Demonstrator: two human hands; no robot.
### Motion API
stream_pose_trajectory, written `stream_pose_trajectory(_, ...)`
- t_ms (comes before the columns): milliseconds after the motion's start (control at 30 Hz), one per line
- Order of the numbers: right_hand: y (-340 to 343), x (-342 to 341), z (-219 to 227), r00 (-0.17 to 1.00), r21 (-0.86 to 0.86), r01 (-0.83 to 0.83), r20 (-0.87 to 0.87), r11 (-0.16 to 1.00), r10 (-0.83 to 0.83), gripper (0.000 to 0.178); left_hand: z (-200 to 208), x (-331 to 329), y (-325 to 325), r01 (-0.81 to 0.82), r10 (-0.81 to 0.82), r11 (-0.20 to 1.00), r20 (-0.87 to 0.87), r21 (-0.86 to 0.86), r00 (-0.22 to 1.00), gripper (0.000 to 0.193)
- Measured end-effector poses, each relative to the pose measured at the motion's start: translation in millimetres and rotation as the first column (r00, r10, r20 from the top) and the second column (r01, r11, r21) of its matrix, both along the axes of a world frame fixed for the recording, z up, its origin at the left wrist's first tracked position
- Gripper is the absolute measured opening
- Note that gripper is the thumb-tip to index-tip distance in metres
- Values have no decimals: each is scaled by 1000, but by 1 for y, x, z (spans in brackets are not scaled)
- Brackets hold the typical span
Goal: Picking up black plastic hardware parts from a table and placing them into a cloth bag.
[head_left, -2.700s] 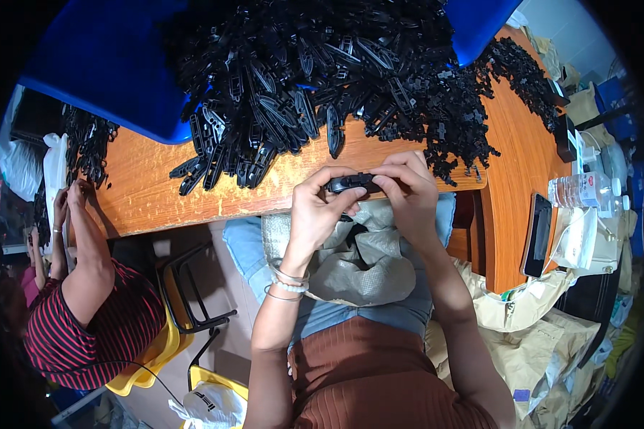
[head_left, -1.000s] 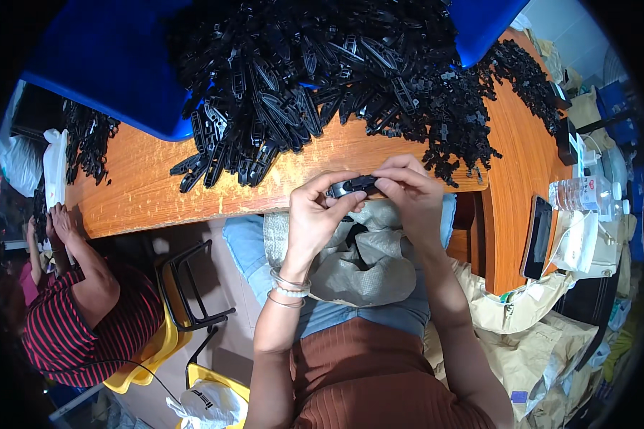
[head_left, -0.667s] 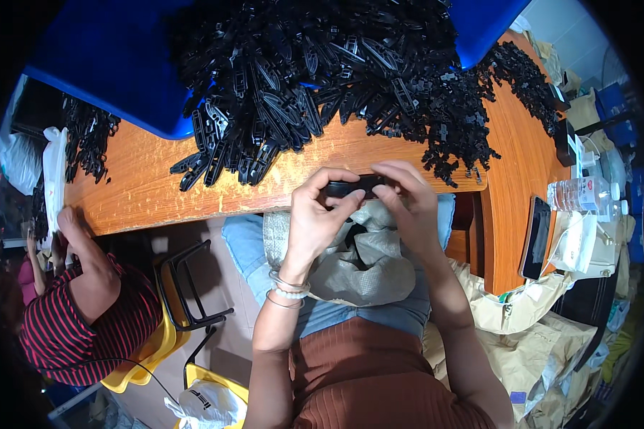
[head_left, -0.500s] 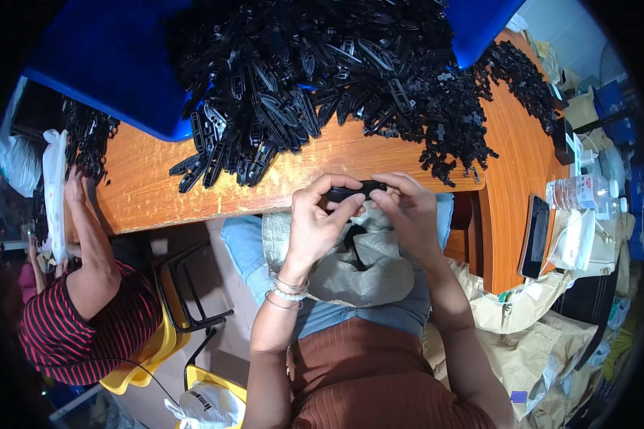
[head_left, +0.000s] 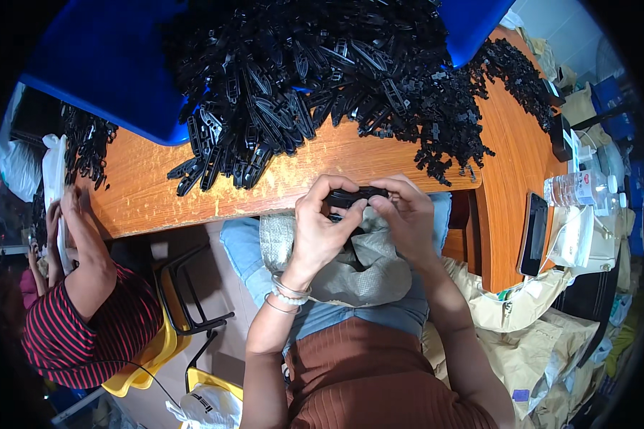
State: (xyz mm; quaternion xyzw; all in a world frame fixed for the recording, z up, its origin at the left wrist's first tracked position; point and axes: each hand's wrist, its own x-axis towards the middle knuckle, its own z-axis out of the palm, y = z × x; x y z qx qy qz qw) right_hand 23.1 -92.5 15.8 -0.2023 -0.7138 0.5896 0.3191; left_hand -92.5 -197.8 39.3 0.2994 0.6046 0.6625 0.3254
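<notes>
Between both hands, just off the front edge of the table, is a long black plastic part [head_left: 352, 194]. My left hand [head_left: 325, 222] pinches its left end between thumb and fingers. At the other end my right hand [head_left: 406, 212] grips it with thumb and forefinger. Fingers cover parts of it, so its full shape cannot be made out. Below the hands, a pale woven sack [head_left: 368, 279] lies across my lap. Beyond them a big heap of similar long black plastic parts [head_left: 265, 107] spreads over the wooden table [head_left: 147, 189], with smaller black pieces [head_left: 444, 136] at its right side.
Blue bins [head_left: 114, 79] stand at the back. On the right are a phone [head_left: 533, 234], clear plastic bottles [head_left: 579, 189] and brown paper sacks [head_left: 529, 357]. A co-worker in a striped top [head_left: 96, 325] sits at the left beside a black-framed chair [head_left: 186, 286].
The black part has tilted slightly in my fingers, and both hands have shifted a little. At the left, the co-worker's second hand has come up beside the first near the white bag.
</notes>
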Motion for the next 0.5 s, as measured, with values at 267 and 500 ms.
stream_pose_trajectory(267,-9,8,-3,990,-118,-107,79,987,117,15,-5,-9,-22,56,-93,980,-189,-191,978,8)
stream_pose_trajectory(500,32,50,-5,862,693,361,6,624,-506,15,15,-44,-8,108,-236,959,-526,-263,817,17)
